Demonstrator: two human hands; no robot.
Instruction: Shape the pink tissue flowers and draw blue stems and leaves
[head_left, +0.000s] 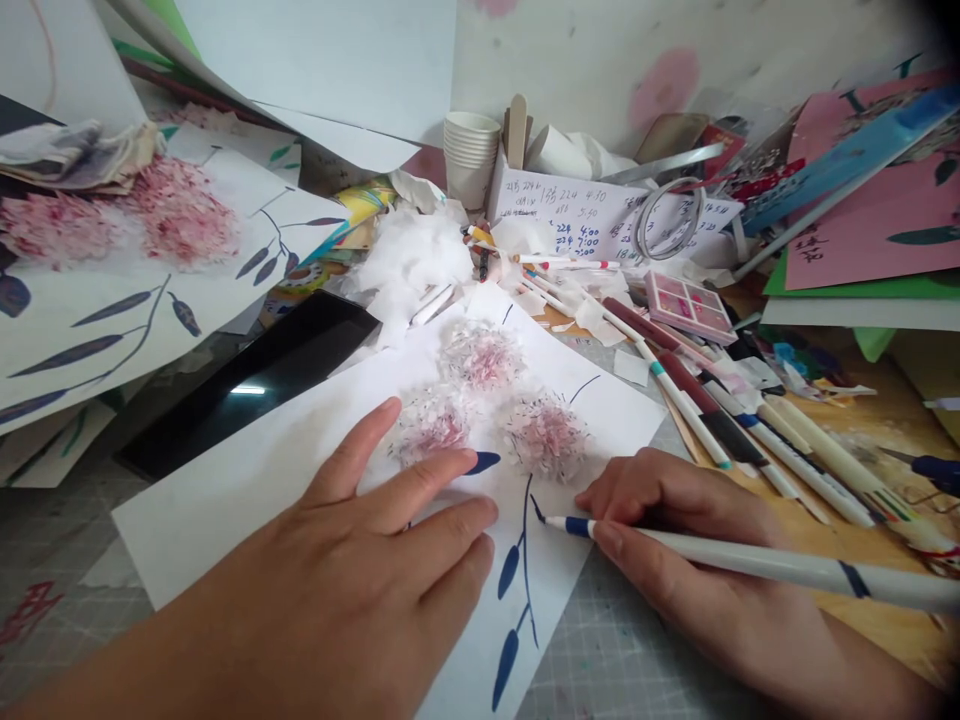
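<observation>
White paper [247,440] lies at an angle, bearing three fluffy pink-and-white flowers [551,435] and dark blue stems with leaves [508,572]. My left hand [390,560] rests flat on the paper with its fingers spread, the index fingertip beside a blue leaf [484,462] under the flowers. In my right hand [675,530] is a white marker [757,560] with a blue band, held between thumb and fingers. Its tip touches the paper at a short blue stroke [537,508], just right of the stem below the right flower.
A black tablet [255,385] lies at the left, near another flower picture [187,300]. Behind the paper are cotton fluff [412,255], stacked paper cups [471,155] and a box with handwriting [540,205]. Several pens [817,470] and a pink palette [690,307] lie at the right.
</observation>
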